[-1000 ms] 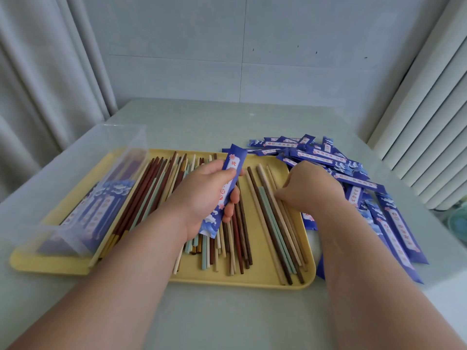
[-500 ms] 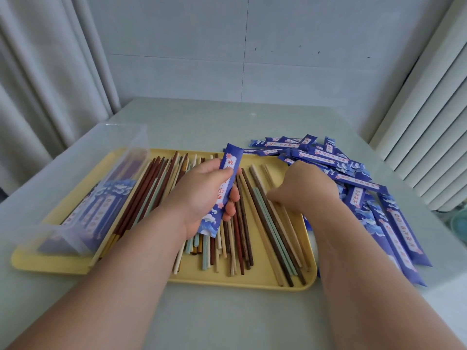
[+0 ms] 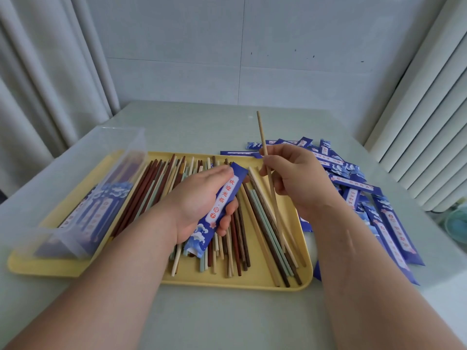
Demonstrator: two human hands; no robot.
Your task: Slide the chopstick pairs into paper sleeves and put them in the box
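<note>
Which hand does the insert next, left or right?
Right. The right hand pinches a pale chopstick, raised above the tray, beside the blue sleeve that the left hand grips. The left is occupied and likely just steadies the sleeve.

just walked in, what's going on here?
A person is sleeving chopsticks. The left hand grips a blue paper sleeve over the yellow tray of loose chopsticks. The right hand pinches a light wooden chopstick, apparently a single one, held steeply above the tray and not yet in the sleeve. The clear box on the tray's left end holds some sleeved ones. Spare sleeves are piled on the right.
</note>
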